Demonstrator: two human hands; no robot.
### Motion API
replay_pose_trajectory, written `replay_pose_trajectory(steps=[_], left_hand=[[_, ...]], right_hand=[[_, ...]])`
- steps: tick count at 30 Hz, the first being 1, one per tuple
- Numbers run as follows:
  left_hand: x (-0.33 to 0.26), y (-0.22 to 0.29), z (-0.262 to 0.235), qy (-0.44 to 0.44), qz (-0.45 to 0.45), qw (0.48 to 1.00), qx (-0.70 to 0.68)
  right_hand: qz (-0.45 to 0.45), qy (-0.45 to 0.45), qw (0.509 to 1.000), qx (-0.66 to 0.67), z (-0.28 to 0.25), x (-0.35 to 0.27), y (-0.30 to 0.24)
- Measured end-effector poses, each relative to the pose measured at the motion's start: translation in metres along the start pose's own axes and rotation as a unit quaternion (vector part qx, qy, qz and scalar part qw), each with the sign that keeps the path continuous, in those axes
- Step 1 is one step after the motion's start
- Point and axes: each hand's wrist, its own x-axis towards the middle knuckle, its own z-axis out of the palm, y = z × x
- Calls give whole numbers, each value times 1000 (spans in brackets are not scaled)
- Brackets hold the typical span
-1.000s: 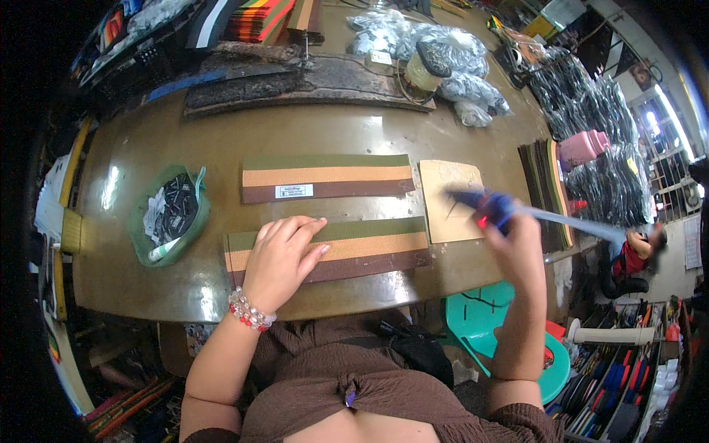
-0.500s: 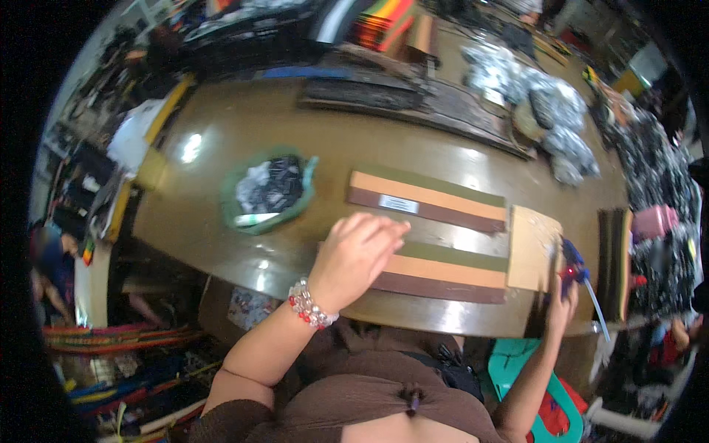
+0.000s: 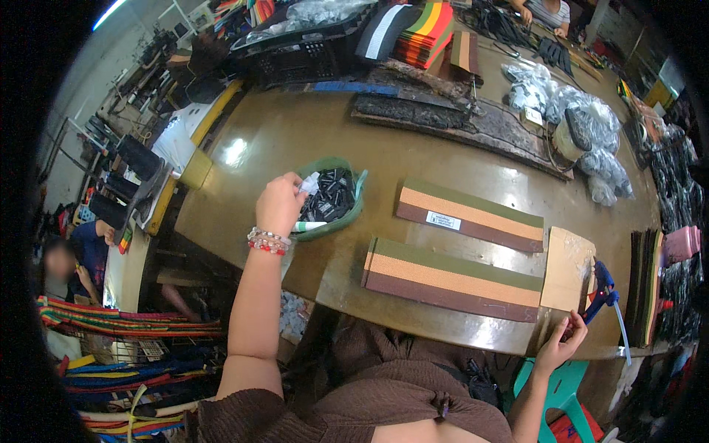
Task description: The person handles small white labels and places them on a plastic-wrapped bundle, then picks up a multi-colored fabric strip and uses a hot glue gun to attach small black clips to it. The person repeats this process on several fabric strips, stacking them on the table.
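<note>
My left hand [image 3: 279, 207], with a beaded bracelet at the wrist, is over the left rim of a green basket [image 3: 303, 235]. Its fingers pinch at small white labels [image 3: 311, 182] there, beside black plastic pieces [image 3: 334, 193]. My right hand [image 3: 563, 344] is half curled with fingers apart at the table's front edge. It appears free of the blue glue gun [image 3: 604, 288] just beyond it, which lies by a tan board [image 3: 567, 269]. Between the hands lie two striped green, tan and brown bands, the nearer one [image 3: 452, 280] plain and the farther one [image 3: 473, 214] bearing a white label.
A dark worn board [image 3: 458, 125] lies across the back of the table, near clear plastic bags [image 3: 591, 125]. Behind stand a black crate [image 3: 303, 55] and stacked striped bands [image 3: 427, 37]. More dark bands [image 3: 641, 288] stand at right. Other people sit left and far back.
My left hand has moved left from above the striped bands to the basket's white labels. My right hand has drawn back slightly from the glue gun. The view has shifted.
</note>
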Motion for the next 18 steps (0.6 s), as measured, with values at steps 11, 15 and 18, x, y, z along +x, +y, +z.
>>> replay_pose_trajectory(steps=[11, 15, 18], left_hand=[[0, -23, -18, 54, -7, 987, -151], [2, -20, -29, 111, 39, 987, -110], [-9, 18, -47, 77, -1, 959, -274]], right_hand=[[25, -1, 999, 33, -1, -2, 5], [44, 74, 989, 122, -1, 4, -13], [13, 66, 986, 154, -2, 12, -50]])
